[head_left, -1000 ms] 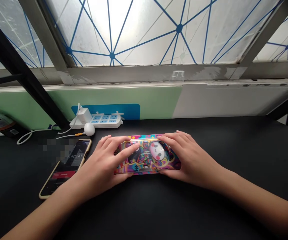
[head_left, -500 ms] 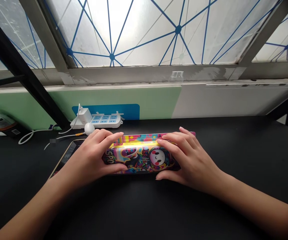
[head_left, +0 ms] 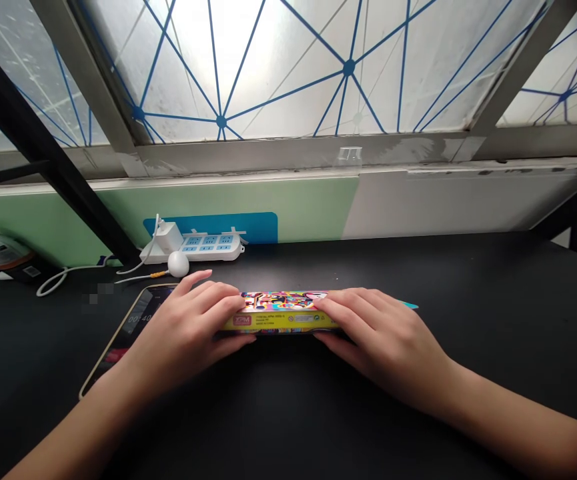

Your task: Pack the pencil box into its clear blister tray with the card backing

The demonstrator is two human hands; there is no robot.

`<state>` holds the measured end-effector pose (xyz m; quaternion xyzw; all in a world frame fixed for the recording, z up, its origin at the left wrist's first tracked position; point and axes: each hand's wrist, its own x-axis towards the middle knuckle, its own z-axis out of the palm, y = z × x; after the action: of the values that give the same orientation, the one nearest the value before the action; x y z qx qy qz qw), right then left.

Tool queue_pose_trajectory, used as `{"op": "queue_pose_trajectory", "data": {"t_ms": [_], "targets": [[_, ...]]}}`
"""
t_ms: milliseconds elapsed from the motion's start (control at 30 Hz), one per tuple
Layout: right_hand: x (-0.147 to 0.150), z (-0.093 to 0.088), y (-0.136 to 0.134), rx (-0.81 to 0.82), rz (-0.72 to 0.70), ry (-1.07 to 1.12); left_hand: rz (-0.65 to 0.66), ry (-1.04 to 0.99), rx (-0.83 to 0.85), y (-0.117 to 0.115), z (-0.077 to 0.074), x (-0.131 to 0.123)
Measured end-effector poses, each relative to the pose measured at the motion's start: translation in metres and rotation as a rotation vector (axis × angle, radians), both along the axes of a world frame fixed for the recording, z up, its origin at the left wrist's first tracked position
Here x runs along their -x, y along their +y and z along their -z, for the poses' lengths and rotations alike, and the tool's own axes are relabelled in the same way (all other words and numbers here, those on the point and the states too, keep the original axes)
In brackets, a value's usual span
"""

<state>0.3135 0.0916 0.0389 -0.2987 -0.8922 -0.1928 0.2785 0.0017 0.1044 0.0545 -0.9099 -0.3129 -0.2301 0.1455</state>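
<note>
A long, slim pencil box (head_left: 281, 303) with a bright cartoon print lies crosswise on the black table. Its narrow yellow side with small printed text faces me. Around its left end my left hand (head_left: 198, 320) is closed, fingers on top and thumb along the lower front edge. My right hand (head_left: 373, 327) grips the right part the same way, covering that end. A light blue tip (head_left: 411, 305) sticks out past the right fingers; what it belongs to is hidden. Partly behind my left wrist lies a phone (head_left: 131, 327) with lit digits.
A white power strip (head_left: 213, 248) with a plugged-in adapter and cable stands against the wall. Near it sits a round white plug (head_left: 178, 264) on a cord. A dark bottle (head_left: 5, 253) with a white cap lies far left, beside a slanted black metal bar (head_left: 68, 170).
The pencil box has been tipped over: the cartoon face was toward me, now the yellow side is. Both hands kept hold and turned with it. More of the phone shows.
</note>
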Motion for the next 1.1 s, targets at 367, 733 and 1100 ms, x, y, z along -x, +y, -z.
{"op": "queue_pose_trajectory", "data": {"t_ms": [367,733,1100], "targets": [[0.010,0.012,0.002,0.038,-0.032,-0.094,0.054,0.049,0.183,-0.006,-0.003,-0.005],[0.011,0.012,0.004,0.235,-0.096,-0.140,-0.124,0.090,0.382,-0.002,0.013,-0.006],[0.009,0.013,0.004,0.323,-0.096,-0.159,-0.391,-0.111,0.485,0.010,0.016,0.002]]}}
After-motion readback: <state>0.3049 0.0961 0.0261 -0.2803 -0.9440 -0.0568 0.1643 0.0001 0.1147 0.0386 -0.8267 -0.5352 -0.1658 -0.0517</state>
